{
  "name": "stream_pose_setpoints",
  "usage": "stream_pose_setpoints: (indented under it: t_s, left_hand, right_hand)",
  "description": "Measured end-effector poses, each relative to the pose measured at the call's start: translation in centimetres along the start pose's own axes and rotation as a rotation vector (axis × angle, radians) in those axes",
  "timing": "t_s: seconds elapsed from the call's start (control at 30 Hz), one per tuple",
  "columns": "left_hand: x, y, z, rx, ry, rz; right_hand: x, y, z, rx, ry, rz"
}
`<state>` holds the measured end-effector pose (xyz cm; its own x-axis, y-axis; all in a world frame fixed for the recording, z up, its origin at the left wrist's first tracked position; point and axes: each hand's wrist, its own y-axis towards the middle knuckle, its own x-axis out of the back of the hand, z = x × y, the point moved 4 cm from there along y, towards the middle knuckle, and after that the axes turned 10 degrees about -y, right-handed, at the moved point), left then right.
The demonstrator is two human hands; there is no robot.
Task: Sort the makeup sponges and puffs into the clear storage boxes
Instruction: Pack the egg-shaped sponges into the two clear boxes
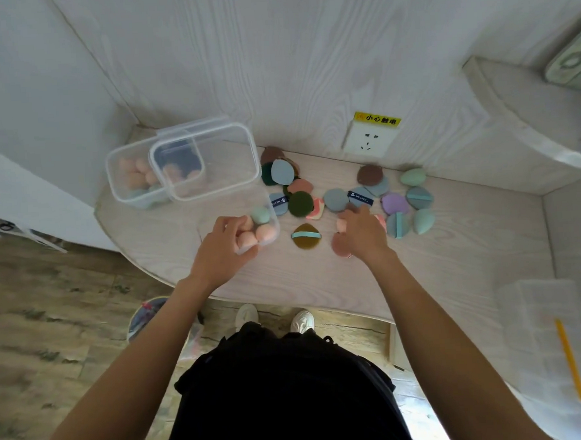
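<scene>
With the left hand (221, 249) curled on the clear box (245, 226) of sponges beside the olive puff (305, 236), the right hand's (361, 234) grip, pinching a pink sponge (341, 225), could drop it short onto the counter (438, 261).

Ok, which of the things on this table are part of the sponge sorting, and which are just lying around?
Part of the job:
small clear box of sponges, under the left hand
clear box at the back
large clear box
loose puffs
teal sponge
peach sponge at the right hand

Just lying about:
wall socket
yellow pencil
</scene>
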<state>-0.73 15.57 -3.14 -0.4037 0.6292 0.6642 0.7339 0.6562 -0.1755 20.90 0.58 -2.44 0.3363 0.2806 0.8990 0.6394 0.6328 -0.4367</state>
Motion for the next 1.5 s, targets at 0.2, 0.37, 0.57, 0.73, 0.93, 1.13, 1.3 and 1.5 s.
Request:
stream_pose_setpoints:
  t_s: [0.2,0.37,0.57,0.73,0.93,1.13,1.3,1.5]
  left_hand:
    - [0.1,-0.1,-0.1,-0.032,0.008,0.006]
    - [0.2,-0.2,0.1,-0.095,0.040,-0.018]
    - [0.4,-0.4,0.2,-0.093,0.050,-0.017]
    - [1.3,-0.9,0.0,-0.132,0.060,-0.011]
    - [1.8,-2.3,0.4,-0.255,0.211,-0.050]
    - [2.8,-2.4,1.8,-0.099,0.047,-0.138]
    - [2.9,-2.3,1.8,-0.005,-0.039,-0.170]
    - [3.0,-1.5,1.8,0.039,0.133,-0.001]
  right_hand:
    - [2.3,-0.5,0.6,-0.034,0.212,-0.300]
    - [4.5,-0.3,3.9,-0.011,0.703,-0.392]
    - [4.9,0.1,14.9,0.433,0.720,-0.080]
    - [2.8,1.3,19.0,0.534,0.445,-0.034]
    - [2.0,1.9,19.0,0.624,0.089,-0.087]
    - [1.1,1.0,19.6,0.780,-0.070,-0.133]
    - [0.6,1.4,19.4,0.740,-0.011,-0.129]
    - [1.4,0.7,17.7,0.666,0.177,-0.036]
